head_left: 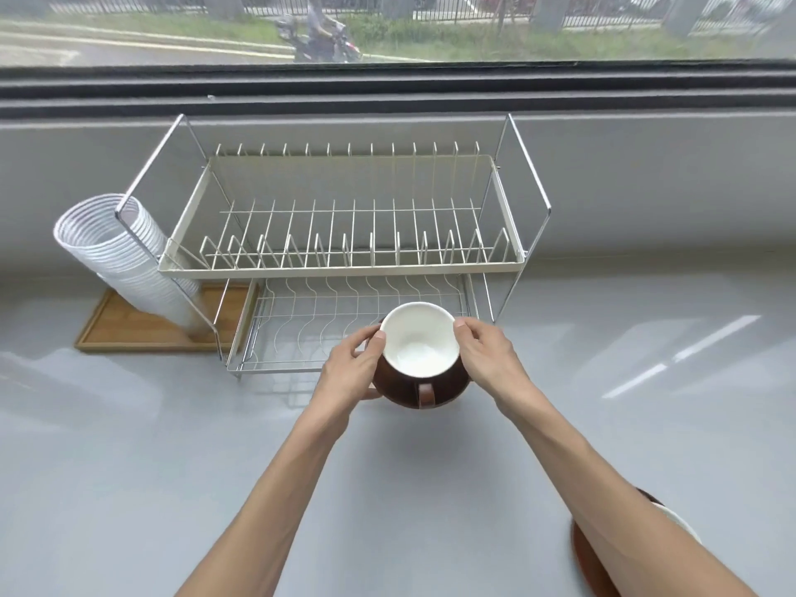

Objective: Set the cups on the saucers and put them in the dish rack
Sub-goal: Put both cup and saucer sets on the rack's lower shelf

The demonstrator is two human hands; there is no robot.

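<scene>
Grey glossy counter (pixel 172 445) under a wide window (pixel 430 32), street outside. Two-tier wire dish rack (pixel 344 217) sits at 12 o'clock, both tiers bare.

Both hands carry one set: cup (pixel 418 342), white glazed inside, brown outside, round-bellied, strap handle pointing to 6 o'clock. It seems to sit on a brown saucer (pixel 452 392), mostly hidden under it. Left hand (pixel 349 372) holds the cup's side with the thumb at the rim; fingers look tucked under the saucer edge. Right hand (pixel 486 355) grasps the opposite side, fingertips on the rim. The set hangs over the front edge of the lower tier, right of centre.

Second cup and saucer (pixel 603 553) at 5 o'clock, half hidden behind the right forearm.

Step in hand, my read: lowering the set onto the lower tier. Advice: keep it level, since glazed cup on glazed saucer will likely slide. Land the saucer flat across the wavy wires and mind the upper tier's frame above. Let go only once it sits steady.

At 10 o'clock, a leaning stack of white ribbed cups (pixel 116 256) stands on a wooden tray (pixel 129 329).
</scene>
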